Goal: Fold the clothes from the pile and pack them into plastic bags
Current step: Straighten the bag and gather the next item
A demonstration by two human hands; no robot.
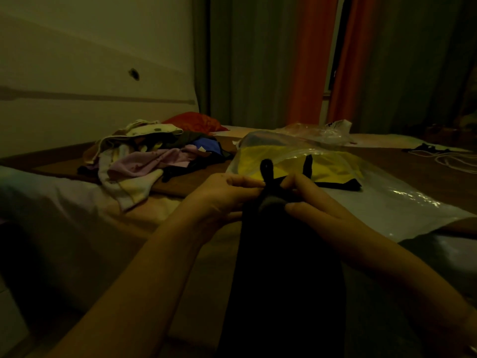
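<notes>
The fingers of the left hand (222, 195) were curled onto the top edge of a black garment (281, 254), pinching it at its left corner beside a thin looped strap (266, 167) that stood up above the knuckles. The right hand (309, 200) gripped the same edge at its right corner, fingers bent over the cloth and thumb pressed on the near side, with a second strap (308, 164) rising just past them. Between the two hands a small grey patch showed at the garment's top. The black cloth hung down from the hands toward the viewer, dark enough that its folds could not be made out.

Just beyond the hands lay a clear plastic bag (296, 156) holding something yellow, with a black edge showing at its near right corner. It rested on a larger sheet of clear plastic (387, 202) spread to the right. To the far left sat the pile of clothes (144, 156), pale pink, cream and blue pieces tangled together, with a red item (193, 121) behind it. More crumpled plastic (322, 133) lay at the far middle, and a white cord (449, 158) at the far right.
</notes>
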